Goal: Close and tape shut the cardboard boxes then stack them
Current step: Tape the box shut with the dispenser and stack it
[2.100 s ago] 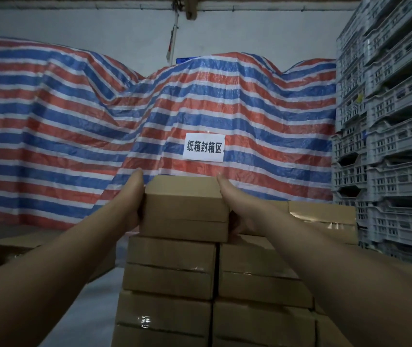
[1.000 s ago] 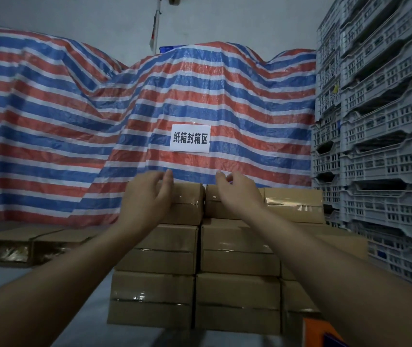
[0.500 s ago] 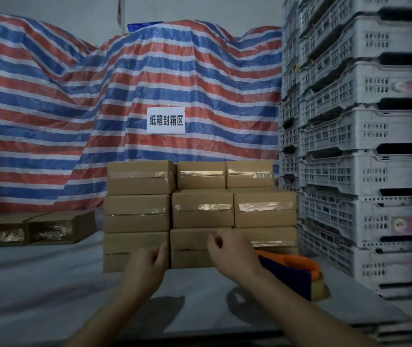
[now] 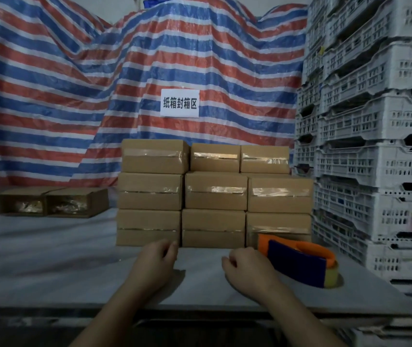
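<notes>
A stack of taped cardboard boxes (image 4: 215,194) stands three high and three wide on the grey table (image 4: 49,266). The top-left box (image 4: 153,156) sits on its column. My left hand (image 4: 156,264) hovers low over the table just in front of the stack, fingers loosely curled, holding nothing. My right hand (image 4: 246,270) is beside it, also loosely curled and empty. An orange and blue tape dispenser (image 4: 300,264) lies on the table just right of my right hand. Two open boxes (image 4: 54,202) lie on their sides at the far left.
Tall stacks of white plastic crates (image 4: 375,146) wall off the right side. A red, white and blue striped tarp (image 4: 99,71) with a white paper sign (image 4: 179,103) hangs behind the boxes. The table's front edge (image 4: 200,310) is near me.
My hands let go of the top-left box on the stack and drew back and down towards the table's front. The view pulled away from the stack, bringing the tape dispenser into sight.
</notes>
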